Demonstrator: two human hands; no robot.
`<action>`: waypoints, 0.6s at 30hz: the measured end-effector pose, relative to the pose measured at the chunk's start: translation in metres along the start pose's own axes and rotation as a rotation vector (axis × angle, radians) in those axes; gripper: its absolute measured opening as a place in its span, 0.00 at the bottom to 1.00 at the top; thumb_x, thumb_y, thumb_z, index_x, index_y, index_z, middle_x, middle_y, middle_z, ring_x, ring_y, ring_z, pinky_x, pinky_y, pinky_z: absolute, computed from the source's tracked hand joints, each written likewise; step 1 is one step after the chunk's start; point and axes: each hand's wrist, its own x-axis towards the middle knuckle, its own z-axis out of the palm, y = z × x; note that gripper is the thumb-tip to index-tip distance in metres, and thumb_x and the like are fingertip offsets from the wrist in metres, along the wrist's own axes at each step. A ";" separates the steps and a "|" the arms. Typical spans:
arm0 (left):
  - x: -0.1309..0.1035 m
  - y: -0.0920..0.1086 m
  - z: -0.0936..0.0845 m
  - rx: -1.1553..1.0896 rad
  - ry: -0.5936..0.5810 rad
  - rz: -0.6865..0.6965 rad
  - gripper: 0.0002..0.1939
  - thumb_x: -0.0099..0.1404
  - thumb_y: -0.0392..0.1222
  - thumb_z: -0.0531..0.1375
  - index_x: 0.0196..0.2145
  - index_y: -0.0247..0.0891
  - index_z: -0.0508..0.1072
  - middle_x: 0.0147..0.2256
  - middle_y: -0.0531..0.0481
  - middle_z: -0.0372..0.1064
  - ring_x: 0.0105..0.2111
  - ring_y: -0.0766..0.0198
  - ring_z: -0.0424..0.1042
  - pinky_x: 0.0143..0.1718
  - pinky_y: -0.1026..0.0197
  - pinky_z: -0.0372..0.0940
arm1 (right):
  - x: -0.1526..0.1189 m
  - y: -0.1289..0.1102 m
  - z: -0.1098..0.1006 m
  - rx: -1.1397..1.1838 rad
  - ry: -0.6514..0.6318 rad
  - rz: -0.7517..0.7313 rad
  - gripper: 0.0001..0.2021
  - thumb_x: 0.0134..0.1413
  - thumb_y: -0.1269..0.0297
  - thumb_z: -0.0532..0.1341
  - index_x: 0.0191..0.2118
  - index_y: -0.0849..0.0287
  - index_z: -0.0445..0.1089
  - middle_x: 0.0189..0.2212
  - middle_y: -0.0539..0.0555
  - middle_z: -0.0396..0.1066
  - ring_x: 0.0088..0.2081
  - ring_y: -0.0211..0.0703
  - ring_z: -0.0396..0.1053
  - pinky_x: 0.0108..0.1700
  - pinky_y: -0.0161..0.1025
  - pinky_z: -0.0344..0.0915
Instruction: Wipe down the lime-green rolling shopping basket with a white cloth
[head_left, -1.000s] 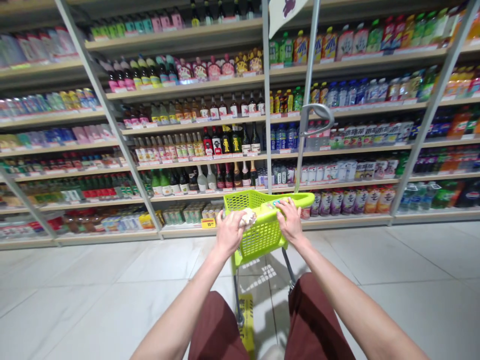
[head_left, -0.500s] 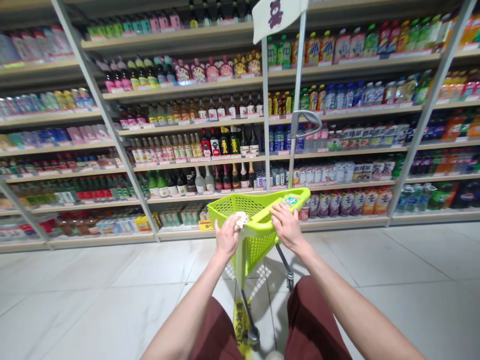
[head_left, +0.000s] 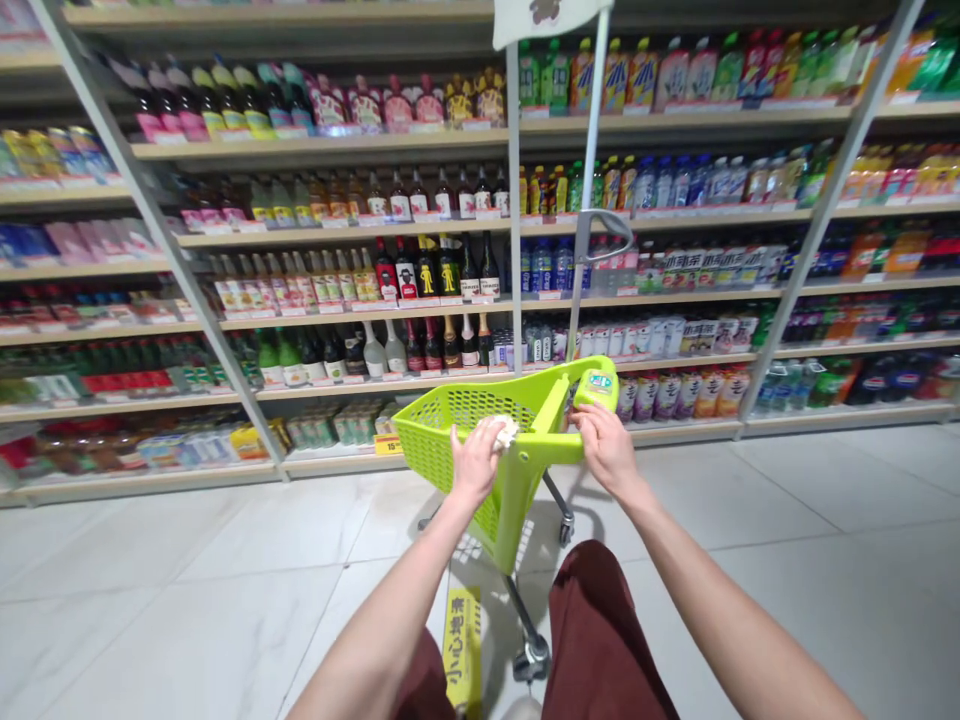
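Note:
A small lime-green shopping cart (head_left: 514, 500) with perforated sides stands in front of me, its basket pointing to the left. My left hand (head_left: 477, 462) is closed around a crumpled white wad (head_left: 507, 432), cloth or tissue, and rests at the cart's near left rim. On the right, my right hand (head_left: 606, 450) is wrapped round the end of the green handle bar (head_left: 551, 447). Just above that hand is a green handle corner with a printed label (head_left: 599, 384). A grey pole (head_left: 589, 175) with a grey loop and a pale flag rises behind the basket.
Shelves (head_left: 352, 237) full of bottles, cans and cartons run across the whole background, close behind the cart. Under the cart lies a yellow floor sign strip (head_left: 462, 640) on pale tiles (head_left: 225, 600). A caster wheel (head_left: 532, 660) stands near my feet.
The cart has swung so that its basket points more to the left. My right hand has shifted down and right along the handle; my left hand has moved slightly right with the white wad.

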 end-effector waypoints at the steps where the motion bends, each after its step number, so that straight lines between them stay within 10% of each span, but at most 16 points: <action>1: 0.005 0.008 0.004 -0.031 -0.027 0.044 0.22 0.58 0.33 0.49 0.50 0.47 0.60 0.54 0.51 0.60 0.55 0.63 0.56 0.58 0.40 0.31 | 0.002 0.004 -0.001 -0.022 -0.029 -0.008 0.15 0.55 0.64 0.48 0.32 0.59 0.72 0.37 0.56 0.72 0.46 0.45 0.65 0.54 0.47 0.54; 7: 0.033 0.030 0.024 -0.205 -0.237 -0.030 0.25 0.56 0.33 0.48 0.52 0.47 0.56 0.53 0.52 0.61 0.53 0.64 0.58 0.58 0.40 0.32 | 0.009 0.024 -0.006 -0.145 -0.129 0.024 0.11 0.51 0.62 0.53 0.27 0.57 0.72 0.39 0.54 0.72 0.47 0.49 0.63 0.51 0.50 0.56; 18: 0.038 0.037 0.031 -0.094 -0.200 -0.051 0.21 0.58 0.34 0.49 0.50 0.45 0.59 0.50 0.50 0.64 0.50 0.64 0.61 0.55 0.46 0.45 | 0.015 0.045 -0.004 -0.068 -0.121 -0.004 0.09 0.48 0.65 0.55 0.27 0.56 0.72 0.38 0.52 0.72 0.49 0.50 0.61 0.49 0.49 0.56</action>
